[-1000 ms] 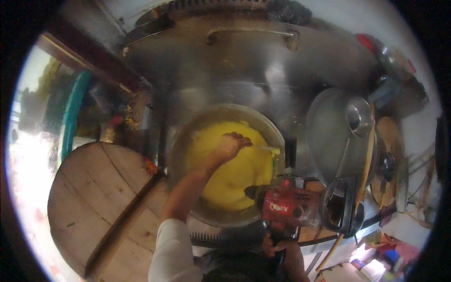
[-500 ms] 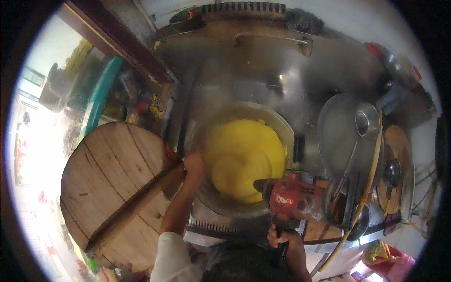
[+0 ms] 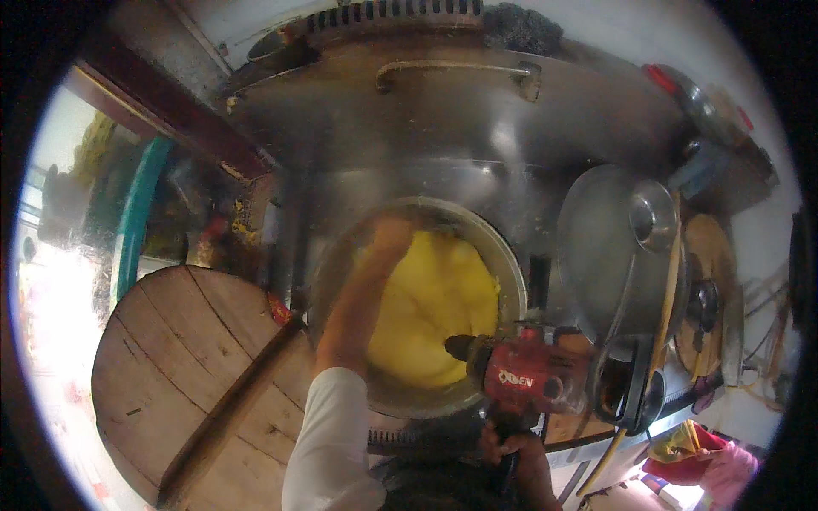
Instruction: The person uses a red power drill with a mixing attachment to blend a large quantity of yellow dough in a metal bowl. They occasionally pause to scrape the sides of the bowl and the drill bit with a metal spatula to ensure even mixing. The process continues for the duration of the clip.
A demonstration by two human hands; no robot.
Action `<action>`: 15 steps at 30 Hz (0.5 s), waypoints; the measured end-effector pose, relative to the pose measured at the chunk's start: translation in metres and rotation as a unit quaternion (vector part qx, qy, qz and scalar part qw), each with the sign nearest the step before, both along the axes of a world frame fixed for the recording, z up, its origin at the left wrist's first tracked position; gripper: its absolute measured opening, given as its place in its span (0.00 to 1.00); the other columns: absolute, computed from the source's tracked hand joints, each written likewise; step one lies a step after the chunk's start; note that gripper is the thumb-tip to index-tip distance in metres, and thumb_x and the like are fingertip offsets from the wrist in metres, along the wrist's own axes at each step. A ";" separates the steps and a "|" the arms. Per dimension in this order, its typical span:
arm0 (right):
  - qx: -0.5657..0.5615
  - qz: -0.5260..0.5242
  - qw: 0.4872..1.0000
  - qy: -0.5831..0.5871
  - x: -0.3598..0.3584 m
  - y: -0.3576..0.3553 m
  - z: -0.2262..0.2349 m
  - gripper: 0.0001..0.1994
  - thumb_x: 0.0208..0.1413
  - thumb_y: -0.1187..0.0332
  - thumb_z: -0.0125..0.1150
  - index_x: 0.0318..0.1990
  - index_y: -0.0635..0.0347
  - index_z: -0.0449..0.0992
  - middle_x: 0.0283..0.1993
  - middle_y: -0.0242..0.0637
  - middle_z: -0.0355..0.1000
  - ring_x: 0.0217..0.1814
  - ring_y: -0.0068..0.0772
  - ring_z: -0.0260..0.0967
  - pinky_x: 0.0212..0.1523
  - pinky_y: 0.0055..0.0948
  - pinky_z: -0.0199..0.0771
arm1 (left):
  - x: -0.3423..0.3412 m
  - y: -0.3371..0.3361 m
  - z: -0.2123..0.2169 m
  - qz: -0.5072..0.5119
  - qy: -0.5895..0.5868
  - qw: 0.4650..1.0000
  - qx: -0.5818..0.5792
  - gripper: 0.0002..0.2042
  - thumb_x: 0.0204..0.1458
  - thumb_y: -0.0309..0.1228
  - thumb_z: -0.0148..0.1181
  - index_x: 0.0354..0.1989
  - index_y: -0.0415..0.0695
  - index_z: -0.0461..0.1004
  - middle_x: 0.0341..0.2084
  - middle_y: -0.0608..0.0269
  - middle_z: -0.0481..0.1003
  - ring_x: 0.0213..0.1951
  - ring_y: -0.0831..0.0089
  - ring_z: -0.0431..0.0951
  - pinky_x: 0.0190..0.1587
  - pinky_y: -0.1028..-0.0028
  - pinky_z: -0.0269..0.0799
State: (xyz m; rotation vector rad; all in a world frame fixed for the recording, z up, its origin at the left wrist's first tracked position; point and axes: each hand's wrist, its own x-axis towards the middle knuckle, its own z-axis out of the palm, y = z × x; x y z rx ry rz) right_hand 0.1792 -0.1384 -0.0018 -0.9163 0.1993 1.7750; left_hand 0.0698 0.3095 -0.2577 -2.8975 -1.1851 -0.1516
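light: dim and warm at centre, daylight blows out white at 9 o'clock | glare: soft sheen on the steel hood (image 3: 477, 128) at 12 o'clock | blur: left hand (image 3: 394, 232) smeared by motion, overall haze | distortion: fisheye bends edges, black vignette all round | shadow: deep at 6 o'clock

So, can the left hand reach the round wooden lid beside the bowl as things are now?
Probably yes. The left hand is at the far rim of the metal bowl of yellow batter, holding nothing that I can see. The wooden lid lies just left of that forearm, with nothing between them.
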 end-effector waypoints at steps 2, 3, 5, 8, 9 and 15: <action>0.001 -0.032 0.999 0.010 0.000 -0.005 -0.012 0.19 0.30 0.69 0.51 0.37 0.64 0.64 0.26 0.34 0.62 0.24 0.27 0.57 0.27 0.22 0.59 | 0.066 -0.034 0.050 -0.084 0.077 0.987 -0.116 0.14 0.51 0.36 0.43 0.43 0.59 0.75 0.39 0.57 0.72 0.44 0.59 0.71 0.48 0.61 0.65; 0.007 -0.033 0.999 0.019 -0.002 -0.007 -0.013 0.19 0.30 0.69 0.51 0.37 0.64 0.64 0.26 0.34 0.62 0.24 0.27 0.57 0.26 0.23 0.59 | 0.066 -0.038 0.053 -0.122 0.063 0.986 -0.095 0.14 0.51 0.36 0.43 0.43 0.59 0.75 0.39 0.58 0.72 0.44 0.58 0.71 0.48 0.61 0.65; -0.004 -0.030 0.999 -0.012 -0.003 -0.001 0.002 0.19 0.31 0.70 0.51 0.37 0.64 0.64 0.26 0.34 0.62 0.25 0.27 0.57 0.27 0.22 0.59 | 0.069 -0.051 0.057 -0.207 0.037 0.976 -0.057 0.13 0.52 0.36 0.44 0.42 0.59 0.74 0.39 0.59 0.73 0.44 0.58 0.71 0.48 0.62 0.65; -0.051 -0.032 0.998 -0.027 0.000 0.004 0.018 0.18 0.33 0.71 0.50 0.37 0.65 0.65 0.27 0.34 0.62 0.25 0.26 0.58 0.29 0.21 0.59 | 0.042 -0.073 0.084 -0.159 -0.148 0.968 -0.123 0.13 0.50 0.32 0.45 0.42 0.59 0.74 0.38 0.59 0.73 0.41 0.58 0.72 0.42 0.63 0.68; -0.079 -0.037 0.996 -0.022 -0.002 0.000 0.023 0.17 0.34 0.71 0.49 0.37 0.65 0.65 0.27 0.34 0.62 0.26 0.26 0.58 0.30 0.21 0.59 | 0.026 -0.085 0.106 -0.140 -0.151 0.966 -0.159 0.12 0.51 0.32 0.47 0.43 0.56 0.73 0.40 0.59 0.73 0.40 0.58 0.73 0.42 0.63 0.69; -0.018 0.018 0.999 -0.048 0.000 -0.018 0.004 0.16 0.36 0.73 0.50 0.38 0.65 0.66 0.28 0.34 0.63 0.29 0.25 0.60 0.32 0.20 0.60 | -0.097 -0.168 0.196 -0.009 -0.263 0.963 -0.053 0.14 0.45 0.26 0.51 0.42 0.48 0.72 0.32 0.59 0.74 0.33 0.59 0.74 0.34 0.64 0.70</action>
